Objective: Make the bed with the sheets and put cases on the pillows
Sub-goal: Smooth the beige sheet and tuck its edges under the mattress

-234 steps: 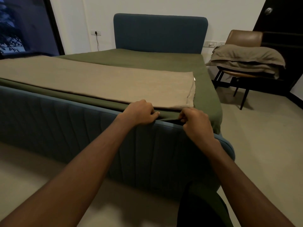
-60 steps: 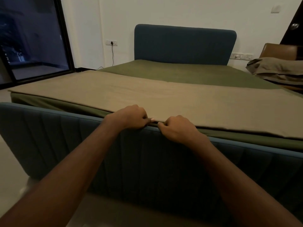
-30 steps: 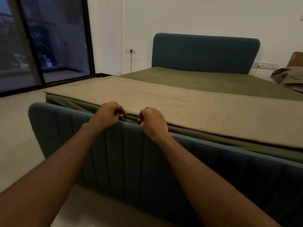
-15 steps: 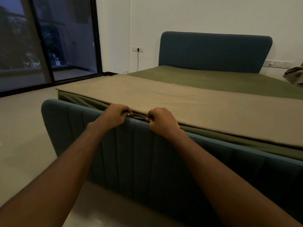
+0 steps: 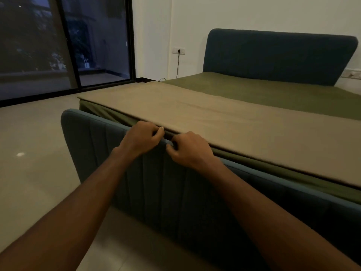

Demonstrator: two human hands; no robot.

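My left hand (image 5: 140, 139) and right hand (image 5: 190, 152) have slid further left along the footboard (image 5: 156, 192) since half a second ago, nearer its left corner. Both hands' fingers stay curled, pinching the green sheet (image 5: 273, 94) at the footboard's top, just under the tan sheet (image 5: 214, 118) spread across the bed's near end.

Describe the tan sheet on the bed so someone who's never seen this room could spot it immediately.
Start at the blue upholstered bed frame beside the dark glass doors. An olive-green fitted sheet covers its mattress. The flat tan sheet lies over that across the foot end, the only pale, sandy layer.
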